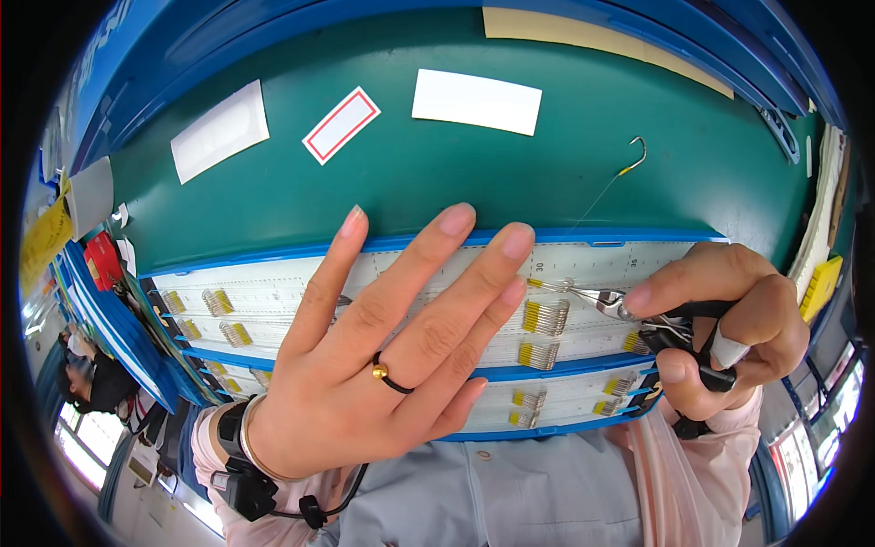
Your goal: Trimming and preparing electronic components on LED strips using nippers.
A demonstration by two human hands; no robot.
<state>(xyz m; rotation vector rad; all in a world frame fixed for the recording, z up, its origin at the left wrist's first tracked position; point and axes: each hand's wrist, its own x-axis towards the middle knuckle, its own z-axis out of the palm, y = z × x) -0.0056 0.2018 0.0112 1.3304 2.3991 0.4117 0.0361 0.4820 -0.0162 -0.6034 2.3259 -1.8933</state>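
Bench [510, 178]: green top, filling the upper half of the frame behind all else
Case [597, 333]: blue-edged, pale lined strips inside, lying across the centre of the frame, its far edge on the bench
Left hand [392, 360]: centre of the frame, back upward, fingers spread and nearly straight over the case; thumb apart from the index finger; no object seen in its grasp, underside hidden
Right hand [761, 314]: right of the frame, fingers curled firmly around pliers; white wrap on one finger
White cards, two: one at upper left [221, 132], one at upper centre [477, 102], both lying flat
Pliers [602, 299]: black grips, metal nose pointing left over the case, right of centre
Label [341, 126]: white, red border, between the two cards, tilted
Hook bundles [546, 318]: yellow-bound, in rows in the case, at left, centre and right
Single hook [633, 159]: yellow binding, upper right, thin line running down-left to the case edge
Yellow-tipped piece [547, 286]: just beside the left index fingertip, at the pliers' nose; whether gripped cannot be told
Ring [380, 372]: black band, gold bead, on the left hand
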